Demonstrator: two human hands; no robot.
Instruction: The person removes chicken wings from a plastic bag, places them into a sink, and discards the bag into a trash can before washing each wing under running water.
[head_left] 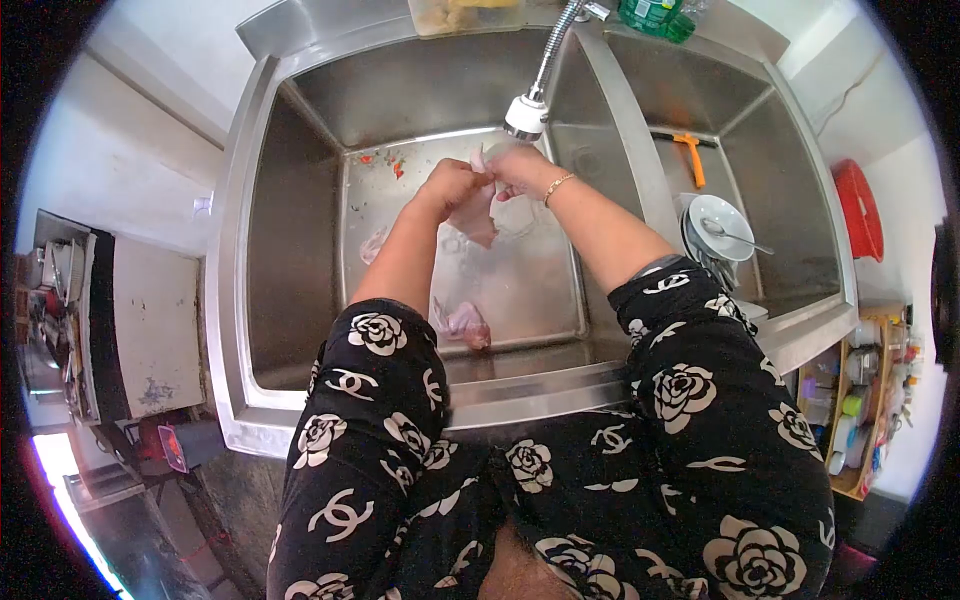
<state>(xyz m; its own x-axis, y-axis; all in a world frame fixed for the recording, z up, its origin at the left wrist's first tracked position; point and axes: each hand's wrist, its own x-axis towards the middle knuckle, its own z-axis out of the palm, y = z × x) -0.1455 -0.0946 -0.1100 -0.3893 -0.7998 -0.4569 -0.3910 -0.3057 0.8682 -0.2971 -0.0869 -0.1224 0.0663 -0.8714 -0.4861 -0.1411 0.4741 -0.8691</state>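
Note:
My left hand [452, 187] and my right hand [524, 172] are close together over the large basin of a steel sink [300, 220]. Between them they grip a pale pink piece of raw chicken [474, 220], which hangs down below the fingers. Just above my right hand is the white-headed flexible faucet [526, 117]. Another raw chicken piece [466, 326] lies on the basin floor near the front wall. A further pale piece [372, 246] shows partly behind my left forearm.
Small red and green scraps [396, 168] lie in the basin's back left. The right basin holds stacked bowls [715, 222] with a spoon and an orange-handled squeegee [692, 160]. A green bottle [648, 14] and a container of yellowish food [465, 15] stand on the back ledge.

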